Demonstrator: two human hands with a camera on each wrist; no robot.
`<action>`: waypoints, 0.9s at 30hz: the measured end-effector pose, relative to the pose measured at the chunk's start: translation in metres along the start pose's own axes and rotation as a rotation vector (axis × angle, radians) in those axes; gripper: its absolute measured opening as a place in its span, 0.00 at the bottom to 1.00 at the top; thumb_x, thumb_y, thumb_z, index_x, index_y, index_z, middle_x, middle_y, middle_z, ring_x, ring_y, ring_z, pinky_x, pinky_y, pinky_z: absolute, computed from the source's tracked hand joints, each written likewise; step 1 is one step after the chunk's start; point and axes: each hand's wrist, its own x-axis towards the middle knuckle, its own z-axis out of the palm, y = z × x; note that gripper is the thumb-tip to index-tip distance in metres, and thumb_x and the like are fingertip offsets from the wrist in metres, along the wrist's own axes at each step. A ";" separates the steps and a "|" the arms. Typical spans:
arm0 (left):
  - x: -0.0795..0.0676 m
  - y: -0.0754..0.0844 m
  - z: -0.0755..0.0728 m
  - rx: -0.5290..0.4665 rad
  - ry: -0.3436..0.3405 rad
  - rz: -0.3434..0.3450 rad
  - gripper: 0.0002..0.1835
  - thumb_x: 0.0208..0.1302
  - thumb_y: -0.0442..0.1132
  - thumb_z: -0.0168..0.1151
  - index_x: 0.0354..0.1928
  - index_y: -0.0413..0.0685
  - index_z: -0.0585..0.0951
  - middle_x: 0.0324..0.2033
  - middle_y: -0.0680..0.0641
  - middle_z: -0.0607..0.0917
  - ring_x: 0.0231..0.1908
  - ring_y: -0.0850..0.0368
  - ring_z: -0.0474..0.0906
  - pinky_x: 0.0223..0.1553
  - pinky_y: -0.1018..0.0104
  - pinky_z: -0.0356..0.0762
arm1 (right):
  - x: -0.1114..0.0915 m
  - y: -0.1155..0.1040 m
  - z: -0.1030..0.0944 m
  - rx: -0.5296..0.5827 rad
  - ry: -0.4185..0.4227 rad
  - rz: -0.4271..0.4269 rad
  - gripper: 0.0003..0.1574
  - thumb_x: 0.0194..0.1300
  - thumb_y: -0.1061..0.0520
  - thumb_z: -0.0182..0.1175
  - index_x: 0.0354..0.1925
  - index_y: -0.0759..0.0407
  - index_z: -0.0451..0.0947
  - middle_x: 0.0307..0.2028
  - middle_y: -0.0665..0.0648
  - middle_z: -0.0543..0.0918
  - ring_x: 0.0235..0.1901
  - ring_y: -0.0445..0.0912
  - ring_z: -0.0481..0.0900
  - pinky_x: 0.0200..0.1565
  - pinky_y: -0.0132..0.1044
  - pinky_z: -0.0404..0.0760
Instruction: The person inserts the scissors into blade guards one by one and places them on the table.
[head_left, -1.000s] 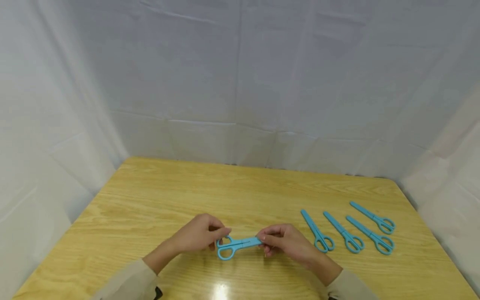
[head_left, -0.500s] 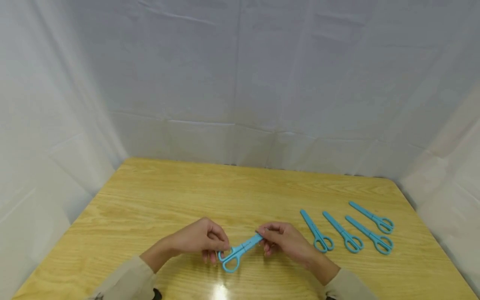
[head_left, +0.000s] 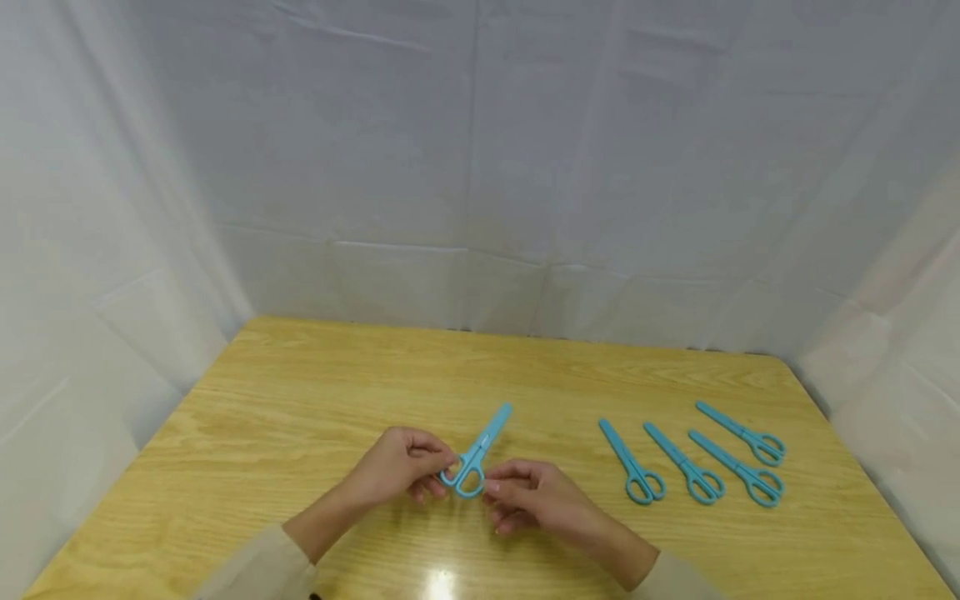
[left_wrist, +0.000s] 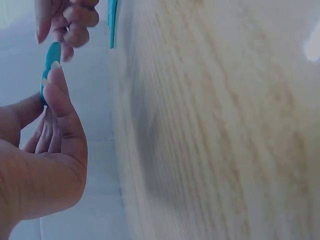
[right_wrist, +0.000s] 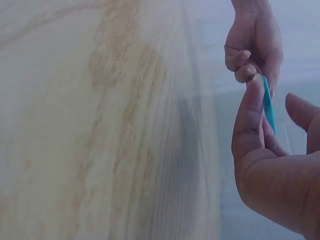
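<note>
Light blue scissors (head_left: 486, 442), with a matching cover over the blades, are held up over the table, tip pointing away and slightly right. My left hand (head_left: 405, 467) pinches the left finger loop between thumb and fingers. Just beside the right loop is my right hand (head_left: 543, 502), its fingertips right at the rim. In the right wrist view, the right thumb (right_wrist: 301, 114) stands apart from the scissors (right_wrist: 269, 107), with bent fingers near them. The left wrist view shows the scissors (left_wrist: 53, 54) edge-on between the left fingertips.
Several more blue scissors lie on the right of the wooden table (head_left: 352, 375), including one nearest the hands (head_left: 630, 462) and one farthest right (head_left: 742, 433). Their tips point away to the left. White sheeting (head_left: 465, 167) hangs behind and at both sides.
The scissors have swung from pointing right to pointing away from me. My right hand has let go of the covered blade end and moved left and nearer, to the right loop.
</note>
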 end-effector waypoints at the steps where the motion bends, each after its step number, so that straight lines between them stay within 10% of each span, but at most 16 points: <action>1: 0.000 0.000 0.002 -0.007 0.011 0.001 0.14 0.64 0.38 0.62 0.42 0.30 0.80 0.28 0.43 0.85 0.25 0.52 0.83 0.21 0.69 0.77 | 0.001 0.000 0.002 0.008 0.017 -0.001 0.27 0.66 0.55 0.61 0.54 0.75 0.70 0.37 0.63 0.83 0.32 0.46 0.82 0.35 0.37 0.83; 16: -0.004 0.000 0.001 0.170 0.028 0.088 0.22 0.64 0.50 0.62 0.52 0.41 0.78 0.39 0.44 0.83 0.34 0.47 0.82 0.28 0.59 0.80 | 0.002 0.003 0.004 -0.042 0.093 -0.069 0.19 0.65 0.62 0.60 0.49 0.77 0.74 0.35 0.63 0.83 0.30 0.47 0.83 0.36 0.39 0.83; 22: 0.000 0.006 -0.009 0.798 0.121 0.419 0.32 0.61 0.42 0.66 0.67 0.53 0.67 0.60 0.45 0.70 0.51 0.49 0.75 0.38 0.61 0.80 | -0.006 -0.006 -0.006 -0.183 -0.018 -0.039 0.17 0.66 0.61 0.60 0.48 0.73 0.78 0.34 0.63 0.84 0.29 0.45 0.83 0.36 0.39 0.83; 27: 0.004 0.015 -0.011 1.182 -0.012 0.708 0.33 0.56 0.37 0.70 0.65 0.54 0.71 0.66 0.45 0.66 0.63 0.47 0.64 0.52 0.53 0.74 | -0.010 -0.011 -0.013 -0.292 -0.173 -0.052 0.13 0.66 0.61 0.60 0.45 0.68 0.82 0.34 0.65 0.84 0.29 0.44 0.82 0.35 0.38 0.83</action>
